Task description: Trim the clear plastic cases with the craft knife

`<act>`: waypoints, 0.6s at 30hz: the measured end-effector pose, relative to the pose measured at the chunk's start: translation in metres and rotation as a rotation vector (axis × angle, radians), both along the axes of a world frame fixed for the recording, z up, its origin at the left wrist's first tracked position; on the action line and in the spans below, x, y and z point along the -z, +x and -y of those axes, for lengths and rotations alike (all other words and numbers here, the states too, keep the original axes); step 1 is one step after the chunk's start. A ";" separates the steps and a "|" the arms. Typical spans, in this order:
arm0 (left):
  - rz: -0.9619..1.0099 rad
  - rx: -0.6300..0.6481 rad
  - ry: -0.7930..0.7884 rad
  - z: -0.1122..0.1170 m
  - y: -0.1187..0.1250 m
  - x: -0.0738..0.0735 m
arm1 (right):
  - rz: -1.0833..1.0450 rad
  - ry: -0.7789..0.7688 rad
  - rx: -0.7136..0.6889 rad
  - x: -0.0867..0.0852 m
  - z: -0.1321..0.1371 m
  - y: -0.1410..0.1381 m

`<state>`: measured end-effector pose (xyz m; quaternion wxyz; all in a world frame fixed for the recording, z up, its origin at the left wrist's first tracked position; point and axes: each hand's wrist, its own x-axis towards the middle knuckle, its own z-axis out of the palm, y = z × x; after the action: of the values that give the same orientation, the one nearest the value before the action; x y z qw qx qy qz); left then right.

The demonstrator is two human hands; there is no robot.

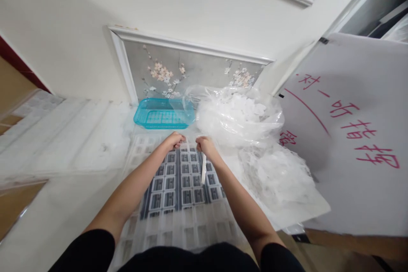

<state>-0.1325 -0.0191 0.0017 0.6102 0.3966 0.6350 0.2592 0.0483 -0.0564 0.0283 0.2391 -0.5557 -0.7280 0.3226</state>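
Note:
My left hand (175,140) is closed, fingertips pinched together, over the far edge of a clear plastic tray (210,216). Whatever it pinches is too small to make out. Close by on the right, my right hand (205,145) is closed too, and a narrow white strip (203,170) sticks out below it toward me. Beneath both hands the tray has rows of square pockets, and dark panels with small rectangular parts (170,182) show in its middle. My forearms cover some of the rows at either side.
A turquoise plastic basket (164,126) stands beyond my hands. To its right sits a clear bag of white pieces (242,112), with crumpled white film (280,174) nearer me. Translucent trays (92,140) lie to the left. A whiteboard (360,195) with red writing bounds the right side.

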 end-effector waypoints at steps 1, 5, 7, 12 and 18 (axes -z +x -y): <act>-0.002 0.004 0.007 0.001 0.000 0.000 | 0.055 -0.001 0.024 -0.001 -0.008 -0.003; -0.001 0.024 0.042 0.004 -0.001 0.002 | 0.268 0.023 0.101 -0.001 -0.033 -0.023; 0.010 0.035 0.052 0.004 -0.003 0.003 | 0.357 0.055 0.117 0.001 -0.038 -0.031; 0.062 0.067 0.054 0.002 -0.008 0.002 | 0.510 0.110 0.124 0.006 -0.039 -0.037; 0.096 0.086 0.077 0.001 -0.010 0.004 | 0.621 0.095 0.076 0.014 -0.046 -0.036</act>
<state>-0.1422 -0.0202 -0.0028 0.6347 0.4337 0.5769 0.2759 0.0122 -0.0099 0.0143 0.0428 -0.6425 -0.7593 0.0940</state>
